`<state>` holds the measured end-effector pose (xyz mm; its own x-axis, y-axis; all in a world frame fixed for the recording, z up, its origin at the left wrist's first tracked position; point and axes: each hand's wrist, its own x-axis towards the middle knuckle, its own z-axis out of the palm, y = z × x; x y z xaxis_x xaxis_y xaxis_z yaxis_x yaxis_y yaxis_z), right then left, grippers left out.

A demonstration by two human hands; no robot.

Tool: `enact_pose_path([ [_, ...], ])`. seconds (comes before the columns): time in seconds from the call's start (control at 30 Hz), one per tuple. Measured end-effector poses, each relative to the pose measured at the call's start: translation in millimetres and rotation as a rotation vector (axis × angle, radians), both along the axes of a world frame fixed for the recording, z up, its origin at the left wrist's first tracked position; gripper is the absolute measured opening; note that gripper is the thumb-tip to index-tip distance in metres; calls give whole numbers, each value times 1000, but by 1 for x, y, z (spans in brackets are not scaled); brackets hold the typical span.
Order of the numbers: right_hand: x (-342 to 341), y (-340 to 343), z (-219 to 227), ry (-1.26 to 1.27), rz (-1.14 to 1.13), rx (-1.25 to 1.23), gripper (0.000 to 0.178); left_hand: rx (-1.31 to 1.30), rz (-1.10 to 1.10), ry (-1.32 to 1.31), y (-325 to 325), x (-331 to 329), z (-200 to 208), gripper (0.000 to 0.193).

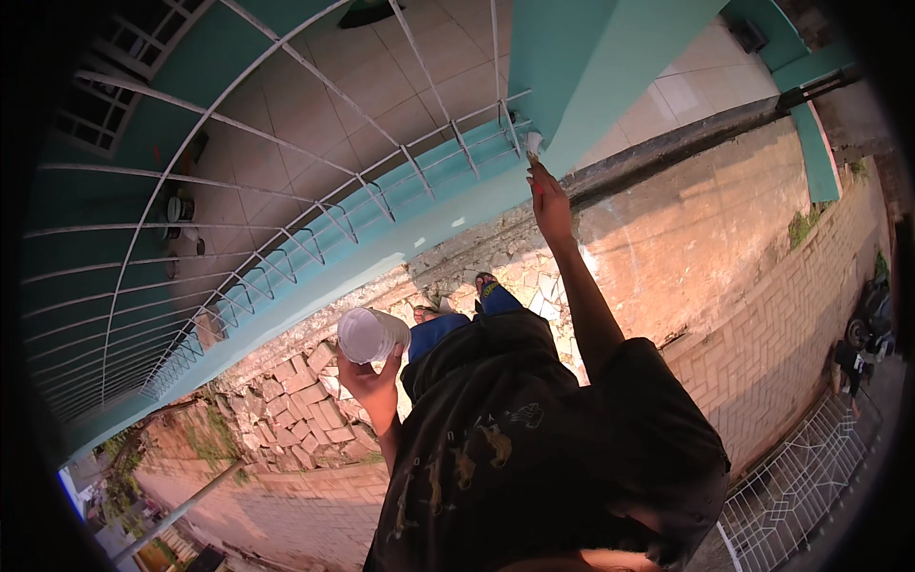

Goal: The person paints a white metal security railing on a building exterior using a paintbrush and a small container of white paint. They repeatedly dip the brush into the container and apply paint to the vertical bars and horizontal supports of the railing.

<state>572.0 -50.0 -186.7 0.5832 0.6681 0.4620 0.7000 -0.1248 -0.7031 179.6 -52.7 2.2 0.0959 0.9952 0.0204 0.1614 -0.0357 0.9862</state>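
My right hand (551, 202) is stretched up and forward, its fingers closed round the handle of a paintbrush (533, 146). The brush's pale bristle end is at the edge of the turquoise pillar (562, 86), just beside the end of the white metal grille (362, 176). Whether the bristles press on the surface is too small to tell. Lower and to the left, my left hand (372, 386) is wrapped round a white plastic cup-like container (370, 334). What is inside the container cannot be made out clearly.
A low turquoise wall (381, 238) runs under the grille, with a tiled porch floor (315, 105) behind it. Broken paving pieces (295, 405) lie by my feet. A person (848, 367), a motorcycle (867, 324) and a white metal gate (801, 477) are far right.
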Motion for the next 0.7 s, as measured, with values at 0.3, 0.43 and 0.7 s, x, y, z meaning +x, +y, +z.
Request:
enact_pose_path([
  [0.3,6,-3,12,244,7,55,24,-18,-19,32,-2,2,3,73],
  [0.43,31,16,22,402,-33,197,23,-35,-13,-13,-3,3,4,69],
  [0.7,58,44,3,906,118,430,28,-21,17,-17,-14,2,4,65],
])
